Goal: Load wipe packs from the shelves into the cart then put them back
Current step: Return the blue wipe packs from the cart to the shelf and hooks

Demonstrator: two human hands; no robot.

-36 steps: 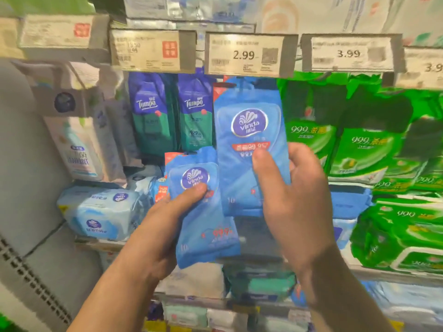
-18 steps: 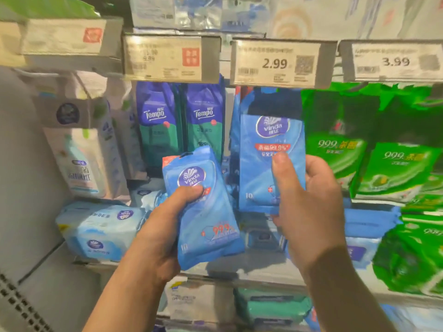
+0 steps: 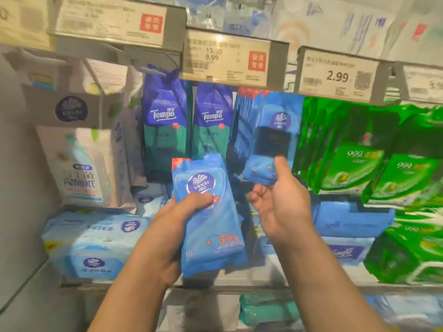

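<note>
The left hand point(image 3: 172, 226) grips a flat, glossy blue Vinda wipe pack point(image 3: 207, 212), thumb pressed across its front below the round purple logo. The soft plastic pouch is a rounded rectangle, its long axis near upright, top edge tipped toward 11 o'clock. At 2 o'clock from it, the right hand point(image 3: 280, 207) pinches the bottom edge of a second blue Vinda pack point(image 3: 275, 137), thumb on the front, the other fingers loosely curled below. That pack hangs upright among the row of like pouches under the 2.99 price tag point(image 3: 338, 75). Crinkled green 999 packs point(image 3: 354, 161) hang at 3 o'clock, and matte purple-and-teal Tempo pouches point(image 3: 165, 121) at 10 o'clock.
</note>
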